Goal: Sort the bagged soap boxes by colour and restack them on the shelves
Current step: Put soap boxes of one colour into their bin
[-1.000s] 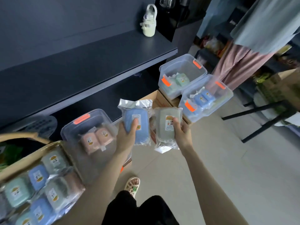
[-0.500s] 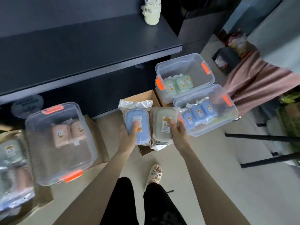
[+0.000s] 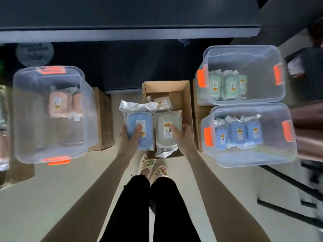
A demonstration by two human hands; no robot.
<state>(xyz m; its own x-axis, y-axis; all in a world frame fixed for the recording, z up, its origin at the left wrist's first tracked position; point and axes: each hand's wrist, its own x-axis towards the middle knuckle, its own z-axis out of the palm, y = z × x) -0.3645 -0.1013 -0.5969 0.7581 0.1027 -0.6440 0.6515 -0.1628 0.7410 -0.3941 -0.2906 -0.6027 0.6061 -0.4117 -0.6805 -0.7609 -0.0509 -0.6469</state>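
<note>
**Blue bagged soap box**: it is being gripped by the left hand, with the thumb pressed across the label and the fingers curled behind.

**Grey bagged soap box**: it is being gripped in the same manner by the right hand. The two packs are being held side by side, long edges touching, above the near end of an open cardboard carton that is standing on the floor.

**Carton and feet:** a pale pinkish pack is being partly hidden inside the carton by the foil tops of the held packs. Sandalled feet are being kept just behind the carton's near edge.

**Right side:** two clear open-topped bins with orange clips are being shown just beside the carton.
- The farther bin is holding green packs.
- The nearer bin is holding blue packs.
- Whether the two rims are touching cannot be told.

**Left side:** a third clear bin is holding pink packs. It is being separated from the carton by a brown box and a strip of bare floor.

**Top and margins:** the pale edge of a dark shelf is being shown running across the top, and the space beneath it is being lost in shadow. At the left margin, further packs are being cut off and blurred. At the right margin, dark stand legs are being smeared by motion. The label print is too small to be read.
</note>
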